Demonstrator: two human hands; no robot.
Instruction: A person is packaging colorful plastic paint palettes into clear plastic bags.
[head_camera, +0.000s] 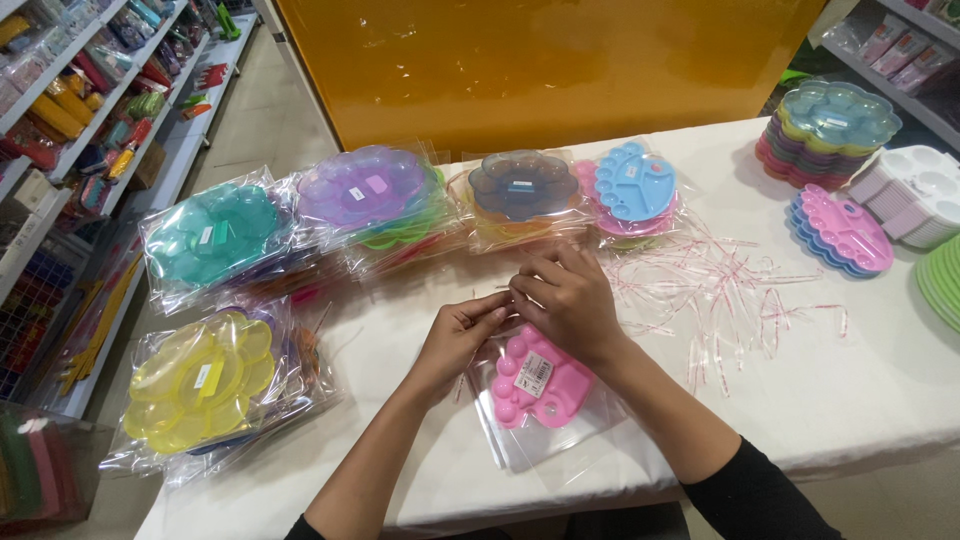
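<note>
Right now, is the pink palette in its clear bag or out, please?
In: the pink palette lies inside the clear bag.

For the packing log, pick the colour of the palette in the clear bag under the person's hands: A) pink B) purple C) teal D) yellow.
A: the palette in the bag under the left hand and right hand is pink.

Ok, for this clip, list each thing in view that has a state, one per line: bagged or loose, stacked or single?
pink palette: single, inside a clear bag, flat on the table.
left hand: pinching the bag's top edge.
right hand: fingers at the same edge.
yellow palette: bagged, on top of a pile.
purple palette: bagged, piled.
flower palettes: unbagged, stacked.
tape strips: peeled, scattered loose.
</note>
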